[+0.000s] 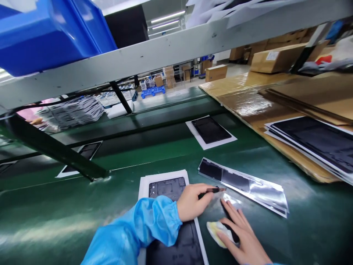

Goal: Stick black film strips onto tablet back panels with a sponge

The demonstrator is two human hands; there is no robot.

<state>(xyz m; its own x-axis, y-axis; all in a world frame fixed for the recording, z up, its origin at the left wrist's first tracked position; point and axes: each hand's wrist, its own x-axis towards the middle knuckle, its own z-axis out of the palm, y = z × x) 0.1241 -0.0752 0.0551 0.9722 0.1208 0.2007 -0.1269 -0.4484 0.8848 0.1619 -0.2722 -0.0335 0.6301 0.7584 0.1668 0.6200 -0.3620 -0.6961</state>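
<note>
My left hand [193, 202], in a blue sleeve, pinches a dark slim tool [211, 191] whose tip points right. Beneath that arm lies a black panel [176, 243] with moulded recesses on white sheets. My right hand [242, 235] rests on the green surface to the right, fingers pointing up and left. Under its thumb is a white and yellow wad [219, 233], with a dark object partly hidden between the fingers. A clear shiny film piece [231, 198] lies by the fingertips. Just beyond, a silvery strip [245, 184] carries dark rectangles.
Another black panel on white paper [211, 130] lies farther back. Stacked panels [317, 140] sit on cardboard [248, 99] at right. A grey shelf beam [165, 46] with a blue bin [55, 36] crosses overhead; a dark green post [55, 147] slants down at left.
</note>
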